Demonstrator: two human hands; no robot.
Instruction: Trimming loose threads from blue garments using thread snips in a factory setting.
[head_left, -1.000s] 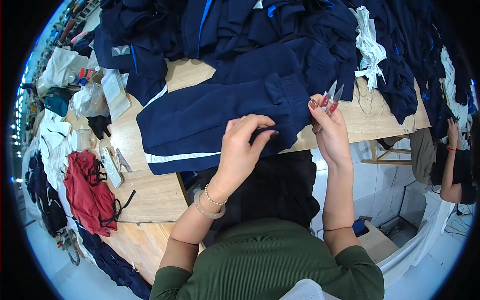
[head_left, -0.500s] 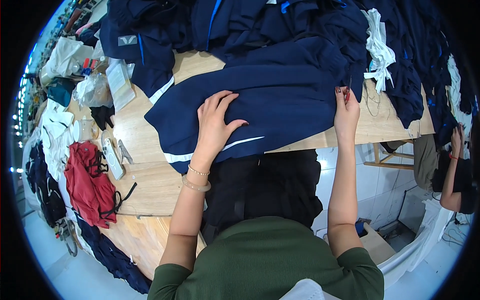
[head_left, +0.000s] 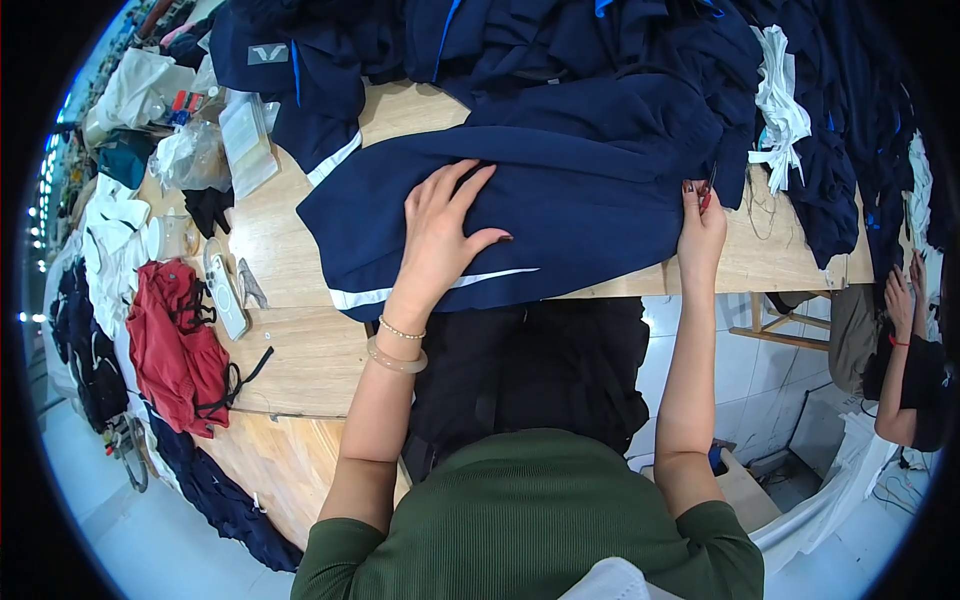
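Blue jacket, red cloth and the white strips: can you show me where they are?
Blue jacket (head_left: pixel 590 190): head view, on its flat middle panel.
Red cloth (head_left: pixel 175 345): head view, on the middle of the bundle.
White strips (head_left: pixel 780 110): head view, on the bunch's middle.

A red garment with black straps lies at the left end of the wooden desk, just beside a white phone and small metal snips. White cloth strips hang over the dark heap at the far right. Another person stands well apart.
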